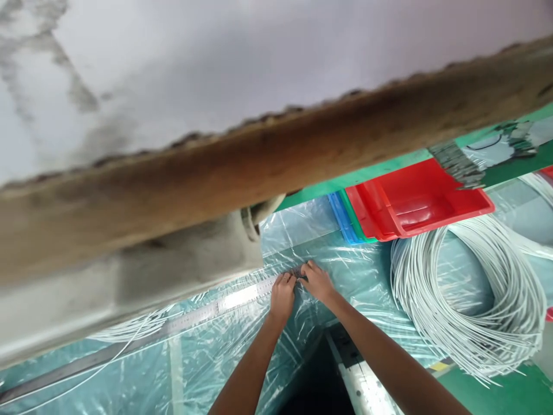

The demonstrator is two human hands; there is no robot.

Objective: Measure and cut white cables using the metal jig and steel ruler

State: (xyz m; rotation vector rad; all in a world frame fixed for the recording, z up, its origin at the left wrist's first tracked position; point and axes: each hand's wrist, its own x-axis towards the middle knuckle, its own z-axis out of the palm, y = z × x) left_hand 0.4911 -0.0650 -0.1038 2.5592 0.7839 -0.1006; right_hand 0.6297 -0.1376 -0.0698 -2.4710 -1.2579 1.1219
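A long steel ruler lies slantwise across the plastic-covered table, with a thin white cable running along its near edge. At the ruler's right end, my left hand presses down with bent fingers, closed where the cable meets it. Right beside it, almost touching, my right hand is closed in a pinch over the ruler's tip. What sits between the right fingertips is too small to make out. Another loose white strand curves over the ruler farther left.
A shelf edge and a pale trunking box hang close in front, hiding part of the table. Stacked bins with a red one on top stand at right, by a big coil of white cable. More white strands lie at left.
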